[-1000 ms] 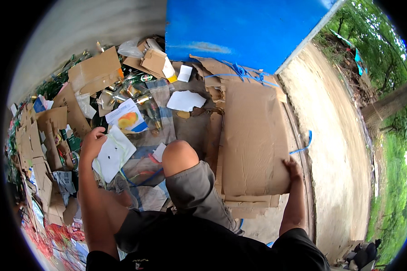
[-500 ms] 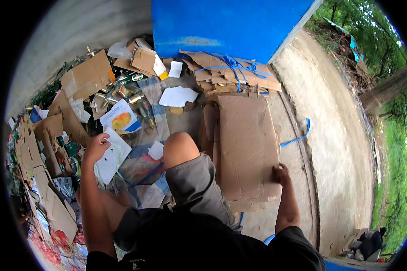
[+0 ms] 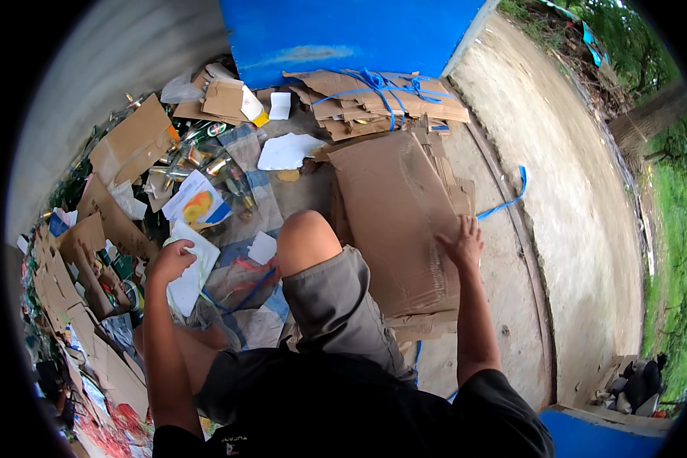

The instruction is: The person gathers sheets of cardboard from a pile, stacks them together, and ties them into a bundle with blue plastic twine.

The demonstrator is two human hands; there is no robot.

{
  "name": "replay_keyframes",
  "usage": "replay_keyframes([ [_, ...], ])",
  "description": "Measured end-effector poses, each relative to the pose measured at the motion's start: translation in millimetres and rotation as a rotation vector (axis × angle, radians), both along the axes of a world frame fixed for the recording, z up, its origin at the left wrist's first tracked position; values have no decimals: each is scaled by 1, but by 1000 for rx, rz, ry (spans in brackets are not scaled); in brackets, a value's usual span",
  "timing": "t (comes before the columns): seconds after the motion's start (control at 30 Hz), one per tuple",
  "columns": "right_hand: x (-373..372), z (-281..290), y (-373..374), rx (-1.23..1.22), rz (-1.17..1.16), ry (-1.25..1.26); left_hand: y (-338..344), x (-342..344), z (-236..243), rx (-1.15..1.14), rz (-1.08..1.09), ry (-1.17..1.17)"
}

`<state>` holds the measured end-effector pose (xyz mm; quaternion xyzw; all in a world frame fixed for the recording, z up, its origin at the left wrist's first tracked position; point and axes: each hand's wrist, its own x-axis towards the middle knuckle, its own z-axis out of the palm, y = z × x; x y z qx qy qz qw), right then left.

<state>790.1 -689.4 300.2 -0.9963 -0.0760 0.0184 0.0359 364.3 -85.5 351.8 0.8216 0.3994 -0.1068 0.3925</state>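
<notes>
A flattened brown cardboard sheet [image 3: 393, 217] lies at a slant on top of a stack of other cardboard, to the right of my raised knee. My right hand [image 3: 463, 243] is at its right edge, fingers spread, the fingertips touching the board. On the left, my left hand [image 3: 173, 261] hangs beside a white sheet [image 3: 195, 278], its fingers curled in. Whether anything is inside those fingers is hidden. Just beyond lies a white printed sheet with a fruit picture [image 3: 197, 200].
Glass bottles [image 3: 214, 164] and torn cardboard [image 3: 133, 141] are heaped along the left wall. A cardboard bundle [image 3: 382, 99] tied with blue strap lies before the blue panel [image 3: 343, 34]. Loose blue strap [image 3: 511, 202] trails over the concrete at right. White foam [image 3: 286, 151] lies ahead.
The top cardboard sheet has turned, its far end swinging left. My right hand has moved forward along its edge and its fingers have spread. The left hand has shifted slightly, still curled.
</notes>
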Motion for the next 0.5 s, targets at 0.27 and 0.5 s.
replay_keyframes([
  [0.27,-27,-36,3,-17,-87,154,-19,25,2,4,-23,-35],
  [0.5,-5,-56,-3,13,-151,107,-20,47,-13,-18,-103,-12],
])
